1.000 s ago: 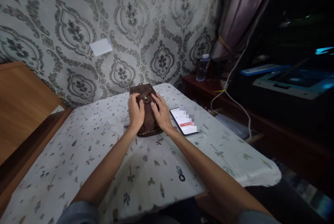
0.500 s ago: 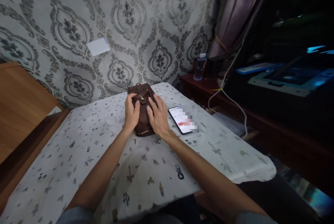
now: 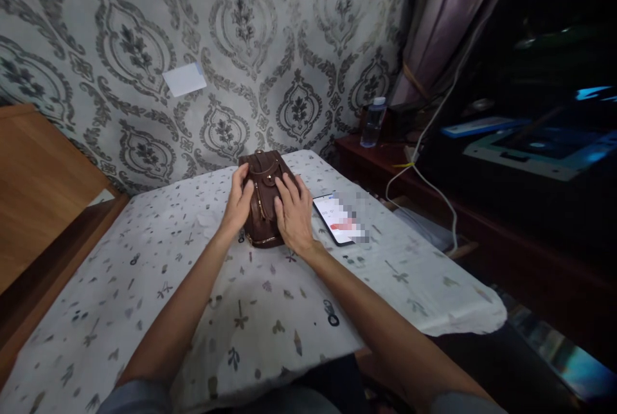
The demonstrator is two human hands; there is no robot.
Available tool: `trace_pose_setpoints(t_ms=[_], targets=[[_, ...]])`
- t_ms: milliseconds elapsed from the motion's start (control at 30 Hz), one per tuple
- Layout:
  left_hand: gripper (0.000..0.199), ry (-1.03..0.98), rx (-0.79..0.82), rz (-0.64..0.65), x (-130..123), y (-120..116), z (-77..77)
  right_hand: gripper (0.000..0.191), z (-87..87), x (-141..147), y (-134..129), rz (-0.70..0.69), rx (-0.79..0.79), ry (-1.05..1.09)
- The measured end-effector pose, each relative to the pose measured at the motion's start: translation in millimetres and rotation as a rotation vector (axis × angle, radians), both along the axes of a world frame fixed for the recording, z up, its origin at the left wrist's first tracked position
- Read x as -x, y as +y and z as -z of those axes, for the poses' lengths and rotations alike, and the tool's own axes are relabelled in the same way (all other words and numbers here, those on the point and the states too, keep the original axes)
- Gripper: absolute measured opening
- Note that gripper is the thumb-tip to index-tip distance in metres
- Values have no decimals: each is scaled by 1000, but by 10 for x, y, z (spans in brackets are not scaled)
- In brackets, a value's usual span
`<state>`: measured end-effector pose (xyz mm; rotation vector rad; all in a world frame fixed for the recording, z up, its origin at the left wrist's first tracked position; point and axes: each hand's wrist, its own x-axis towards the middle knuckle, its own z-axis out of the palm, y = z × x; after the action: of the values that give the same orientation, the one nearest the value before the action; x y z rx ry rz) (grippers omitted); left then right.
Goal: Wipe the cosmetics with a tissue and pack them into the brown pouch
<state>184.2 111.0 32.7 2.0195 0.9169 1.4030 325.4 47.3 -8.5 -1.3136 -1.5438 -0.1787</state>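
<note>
A dark brown leather bag (image 3: 263, 215) with a flap, a strap and gold zips lies on the printed cloth in front of me. My left hand (image 3: 237, 200) is against the bag's left edge, thumb and fingers apart. Across the right part of the bag, my right hand (image 3: 295, 213) lies flat with its fingers spread; it hides some of that side. To the right of this hand is a phone (image 3: 332, 218) with a lit screen, partly blurred out.
The white tablecloth (image 3: 270, 311) has small plant prints. A wooden board (image 3: 43, 182) stands at the left. On the dark red shelf at the right is a clear bottle (image 3: 373, 123), near a hanging white cable (image 3: 436, 194). A white card (image 3: 184, 80) shows against the patterned wall.
My left hand has moved off the bag's top to its left edge, uncovering a zip. The flap strap lies flatter. My right hand remains on the bag.
</note>
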Motion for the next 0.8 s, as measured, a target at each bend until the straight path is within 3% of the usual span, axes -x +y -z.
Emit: trace_pose_setpoints(t_ms=[100, 233, 400, 500, 600, 800], targets=[[50, 8, 34, 45, 107, 38, -20, 49, -7, -17, -2, -10, -16, 24], [45, 78, 17, 8, 140, 29, -42, 49, -8, -16, -1, -12, -21, 40], [43, 67, 22, -33, 69, -33, -14, 50, -18, 15, -5, -5, 17, 34], [52, 30, 15, -73, -15, -83, 51, 50, -19, 1, -19, -29, 28, 43], [64, 6, -21, -68, -67, -112, 114, 51, -1, -58, -18, -120, -41, 171], [65, 9, 13, -10, -32, -96, 137, 49, 79, -182, 96, -205, -76, 402]])
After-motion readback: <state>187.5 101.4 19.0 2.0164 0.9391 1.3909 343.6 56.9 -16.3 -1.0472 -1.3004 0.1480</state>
